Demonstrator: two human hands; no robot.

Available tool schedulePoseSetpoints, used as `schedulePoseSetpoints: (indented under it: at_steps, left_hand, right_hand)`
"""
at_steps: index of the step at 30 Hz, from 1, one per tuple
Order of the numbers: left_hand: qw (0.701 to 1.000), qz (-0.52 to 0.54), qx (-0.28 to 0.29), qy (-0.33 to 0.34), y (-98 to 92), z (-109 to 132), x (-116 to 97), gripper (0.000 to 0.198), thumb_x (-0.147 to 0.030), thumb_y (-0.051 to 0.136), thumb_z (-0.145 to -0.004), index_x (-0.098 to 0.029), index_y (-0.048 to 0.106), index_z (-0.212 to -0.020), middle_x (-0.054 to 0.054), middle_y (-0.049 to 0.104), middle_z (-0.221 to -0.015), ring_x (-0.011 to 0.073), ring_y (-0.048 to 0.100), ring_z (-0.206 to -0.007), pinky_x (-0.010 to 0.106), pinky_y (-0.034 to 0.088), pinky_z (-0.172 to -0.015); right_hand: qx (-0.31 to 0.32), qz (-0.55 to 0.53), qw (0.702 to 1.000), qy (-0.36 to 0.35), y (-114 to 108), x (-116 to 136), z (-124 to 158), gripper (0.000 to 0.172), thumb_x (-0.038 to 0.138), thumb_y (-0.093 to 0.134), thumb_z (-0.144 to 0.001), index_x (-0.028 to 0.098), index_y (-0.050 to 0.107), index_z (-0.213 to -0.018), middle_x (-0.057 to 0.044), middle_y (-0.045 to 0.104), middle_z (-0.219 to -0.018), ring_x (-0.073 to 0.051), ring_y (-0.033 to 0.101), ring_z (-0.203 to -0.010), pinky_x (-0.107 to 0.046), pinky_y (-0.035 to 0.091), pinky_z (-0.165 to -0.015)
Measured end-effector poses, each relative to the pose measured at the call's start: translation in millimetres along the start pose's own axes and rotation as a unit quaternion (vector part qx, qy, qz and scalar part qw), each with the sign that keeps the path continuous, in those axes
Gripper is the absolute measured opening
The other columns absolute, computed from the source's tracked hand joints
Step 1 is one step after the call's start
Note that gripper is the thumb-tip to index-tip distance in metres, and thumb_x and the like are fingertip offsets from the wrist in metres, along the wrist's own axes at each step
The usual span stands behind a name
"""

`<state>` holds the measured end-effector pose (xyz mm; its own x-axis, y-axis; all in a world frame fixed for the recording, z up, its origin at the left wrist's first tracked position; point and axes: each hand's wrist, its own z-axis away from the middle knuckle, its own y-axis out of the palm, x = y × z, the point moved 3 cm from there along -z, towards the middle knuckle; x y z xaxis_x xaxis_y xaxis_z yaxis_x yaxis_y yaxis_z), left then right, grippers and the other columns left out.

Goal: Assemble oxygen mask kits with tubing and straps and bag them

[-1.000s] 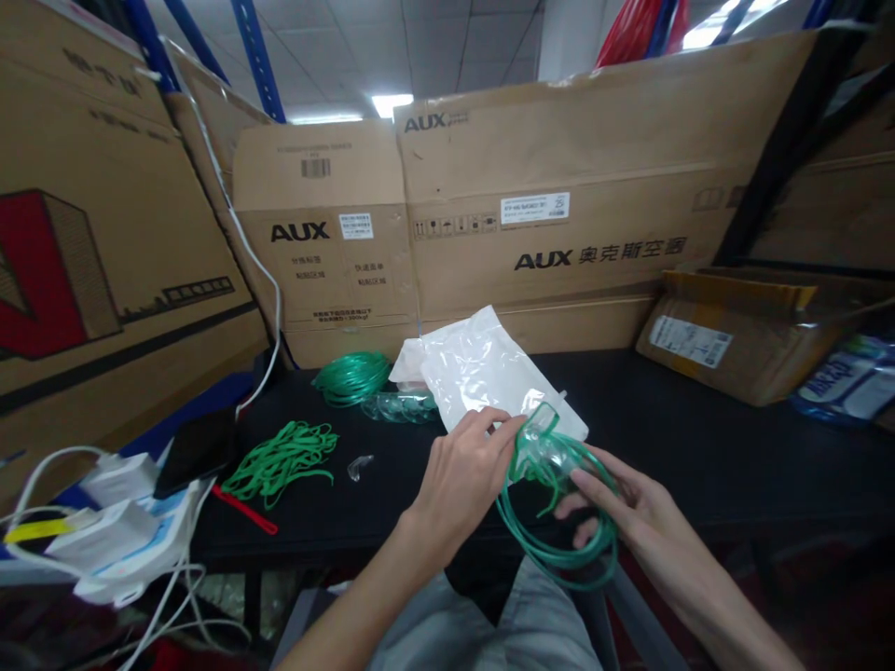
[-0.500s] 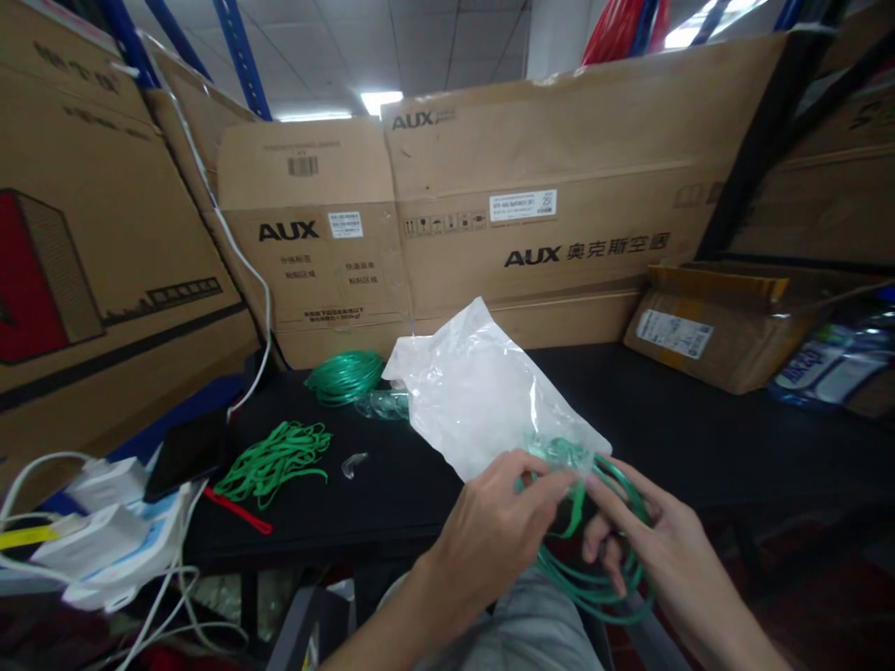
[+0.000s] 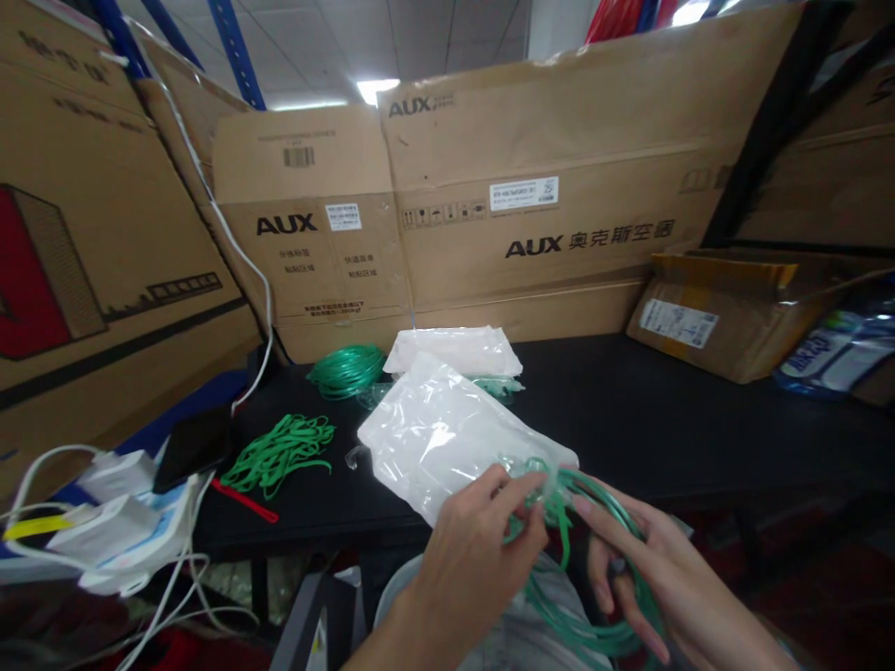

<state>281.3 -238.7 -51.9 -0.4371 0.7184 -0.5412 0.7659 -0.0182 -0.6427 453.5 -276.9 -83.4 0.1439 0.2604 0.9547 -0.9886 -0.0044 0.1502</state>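
Note:
A coil of clear green tubing (image 3: 584,629) hangs over the table's front edge, above my lap. My right hand (image 3: 647,559) is closed around the coil's upper side, some of its fingers inside the loop. My left hand (image 3: 482,536) pinches at the coil's upper left; its fingertips partly hide what they grip. Between the hands a flat green strip (image 3: 563,531) dangles from the bunched tubing. A white, clear-fronted plastic pouch (image 3: 447,433) reaches from the coil onto the table, beyond my left hand.
Behind the pouch lie another white pouch (image 3: 454,352) and a coil of green tubing (image 3: 348,371). Loose green strips (image 3: 283,452), a dark phone (image 3: 192,449) and a power strip (image 3: 132,550) sit left. An opened carton (image 3: 713,317) and a bottle (image 3: 839,349) stand right.
The white pouch has dropped lower and shifted left, uncovering the other pouch behind it. Both hands stay on the tubing, and my left fingers have curled in more.

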Motion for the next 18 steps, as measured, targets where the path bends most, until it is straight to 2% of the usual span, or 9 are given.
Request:
schedulePoseSetpoints:
  at_steps: [4,9,12,15,18]
  left_hand:
    - [0.999,0.043,-0.001,0.005,-2.0,5,-1,0.032,-0.016,0.052,-0.1,-0.024,0.07,-0.126,0.001,0.061,-0.082,0.0135,0.059,-0.066,0.024,0.05,-0.063]
    - [0.995,0.087,0.007,0.044,-0.9,10,-6,0.028,-0.017,0.052,-0.101,-0.02,0.073,-0.119,0.002,0.061,-0.08,0.0136,0.057,-0.066,0.024,0.048,-0.061]
    - [0.996,0.075,0.007,0.04,-2.5,8,-2,0.026,-0.017,0.052,-0.101,-0.018,0.074,-0.114,0.002,0.06,-0.079,0.0134,0.057,-0.065,0.024,0.048,-0.06]
    - [0.999,0.037,-0.005,0.008,-5.9,4,5,0.023,-0.019,0.057,-0.1,-0.021,0.074,-0.115,0.0,0.059,-0.077,0.0126,0.056,-0.061,0.024,0.048,-0.059]
    - [0.999,-0.048,-0.012,-0.006,-9.5,3,9,0.023,-0.022,0.064,-0.096,-0.023,0.073,-0.118,-0.002,0.06,-0.076,0.0138,0.057,-0.061,0.026,0.049,-0.059]
  right_hand:
    - [0.037,-0.008,0.999,0.001,9,-3,-5,0.074,0.061,0.065,-0.091,0.013,0.052,-0.146,-0.001,0.066,-0.048,-0.009,0.048,-0.025,-0.01,0.028,-0.025]
    - [0.048,-0.014,0.999,-0.022,28,-3,-11,0.071,0.064,0.069,-0.086,0.016,0.057,-0.137,0.004,0.062,-0.048,-0.011,0.051,-0.031,-0.012,0.036,-0.027]
    - [0.04,-0.033,0.998,-0.023,35,-4,-15,0.069,0.065,0.069,-0.086,0.016,0.058,-0.133,0.006,0.057,-0.046,-0.011,0.051,-0.033,-0.014,0.039,-0.028]
    - [0.042,-0.056,0.998,-0.002,36,-7,-17,0.069,0.064,0.071,-0.084,0.015,0.06,-0.13,0.008,0.051,-0.044,-0.009,0.043,-0.031,-0.013,0.037,-0.027]
    - [0.069,-0.055,0.996,-0.003,35,-9,-15,0.075,0.064,0.07,-0.085,0.014,0.056,-0.139,0.009,0.05,-0.043,-0.008,0.038,-0.03,-0.013,0.037,-0.026]
